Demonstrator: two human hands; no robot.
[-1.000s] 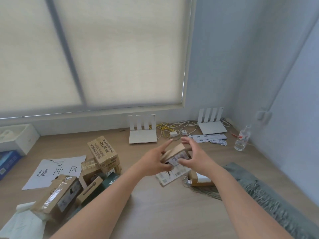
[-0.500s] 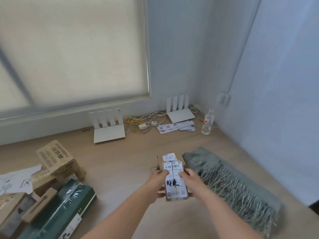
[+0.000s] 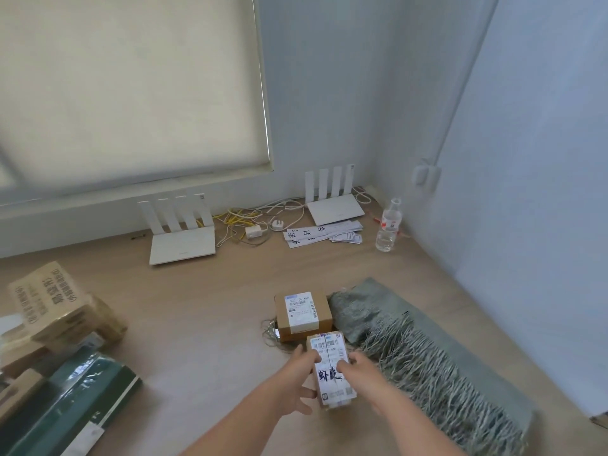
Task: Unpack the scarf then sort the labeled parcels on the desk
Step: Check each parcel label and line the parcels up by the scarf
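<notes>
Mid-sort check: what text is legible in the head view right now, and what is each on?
"虾皮" (second character uncertain): handwritten on the small parcel gripped by the left hand and right hand.
"密封条": on the paper strips beside the corner router.
Printed label of the desk parcel: too blurred.
Print on the large cardboard box: sideways, too blurred.
Label of the water bottle: too small.
</notes>
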